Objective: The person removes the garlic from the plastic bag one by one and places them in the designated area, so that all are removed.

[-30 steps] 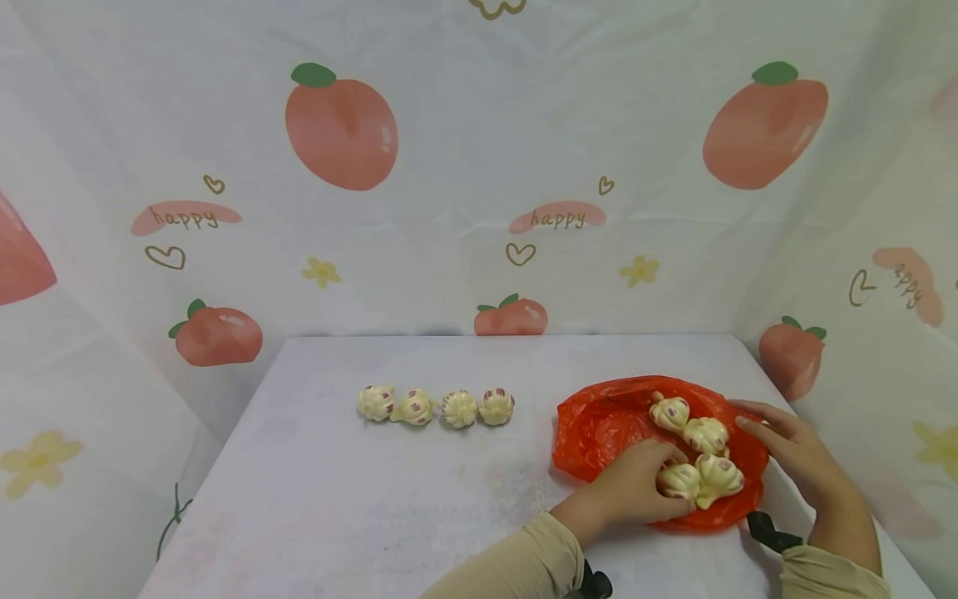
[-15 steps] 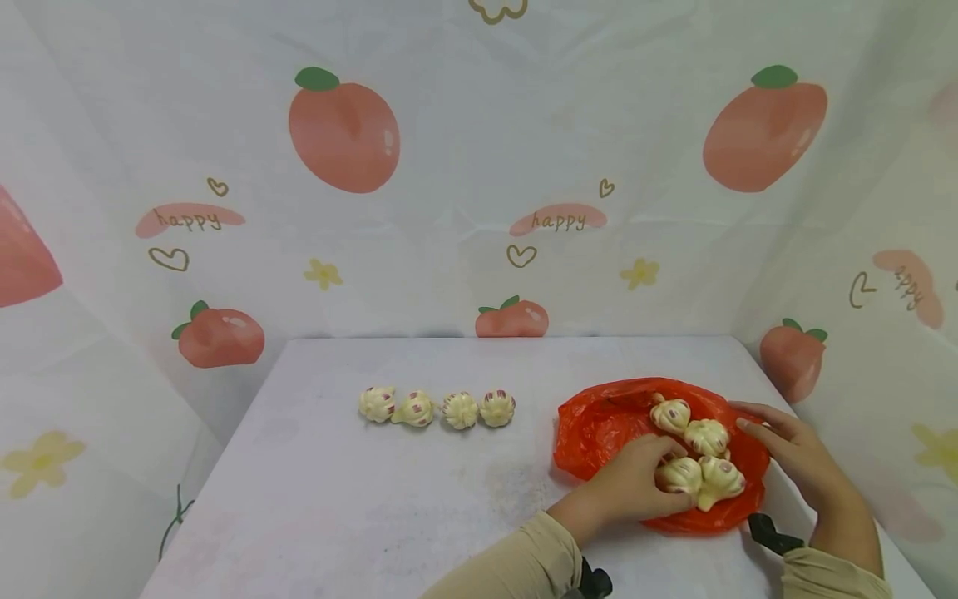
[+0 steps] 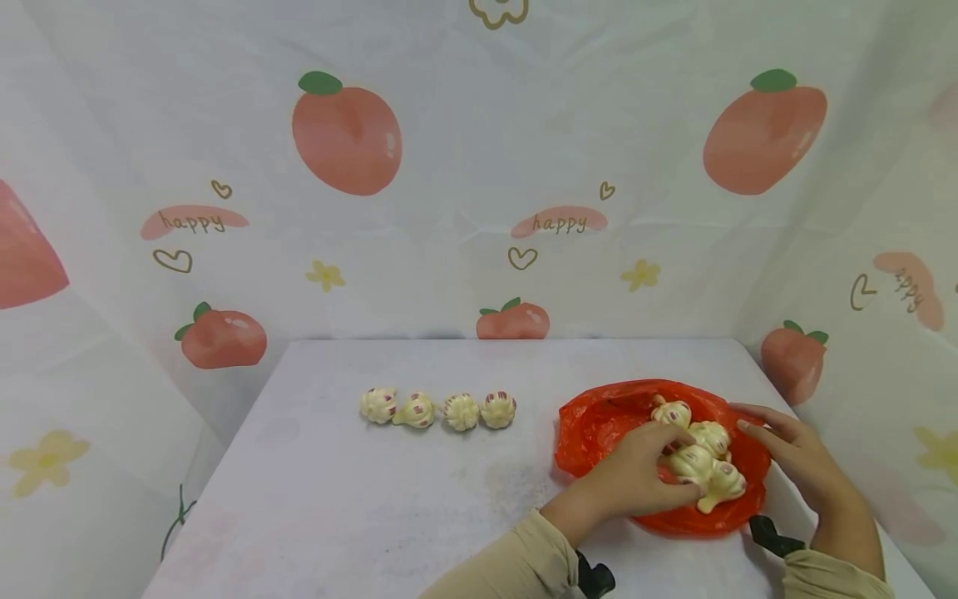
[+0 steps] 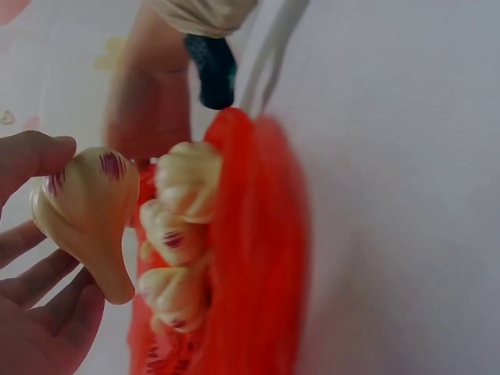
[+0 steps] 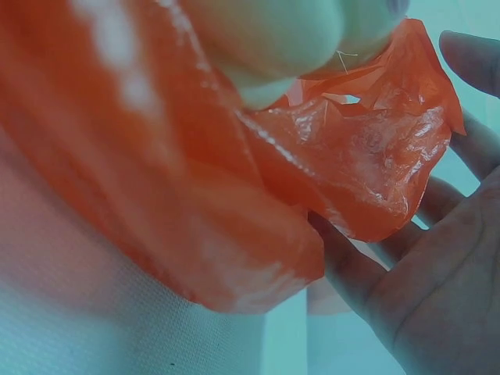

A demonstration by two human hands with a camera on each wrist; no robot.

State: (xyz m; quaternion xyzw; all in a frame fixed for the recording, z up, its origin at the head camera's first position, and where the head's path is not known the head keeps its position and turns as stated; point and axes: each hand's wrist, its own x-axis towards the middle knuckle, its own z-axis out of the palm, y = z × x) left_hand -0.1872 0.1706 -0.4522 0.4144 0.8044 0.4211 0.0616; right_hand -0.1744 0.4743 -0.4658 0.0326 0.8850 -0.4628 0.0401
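Observation:
In the head view, my left hand [image 3: 632, 470] is over a red plastic bag [image 3: 580, 428] that lies open on the table. Thumb and fingers hold a cream garlic bulb [image 4: 94, 203] with purple streaks; its stem points down in the left wrist view. Several more bulbs lie in the bag, one garlic bulb [image 3: 724, 484] close beside the held one. At the bag's right side is my right hand [image 3: 808, 466]. Its fingers lie against the outside of the plastic in the right wrist view, and the thumb stands apart from it.
A row of several garlic bulbs [image 3: 460, 412] lies on the white table [image 3: 419, 499], left of the bag. Behind and at both sides hangs a white cloth [image 3: 449, 150] printed with fruit. Each wrist carries a black camera mount [image 3: 774, 537].
My left hand has shifted slightly right and up over the bag, bringing the garlic bulb with it. The right hand stays at the bag's edge. The head view has tilted a little.

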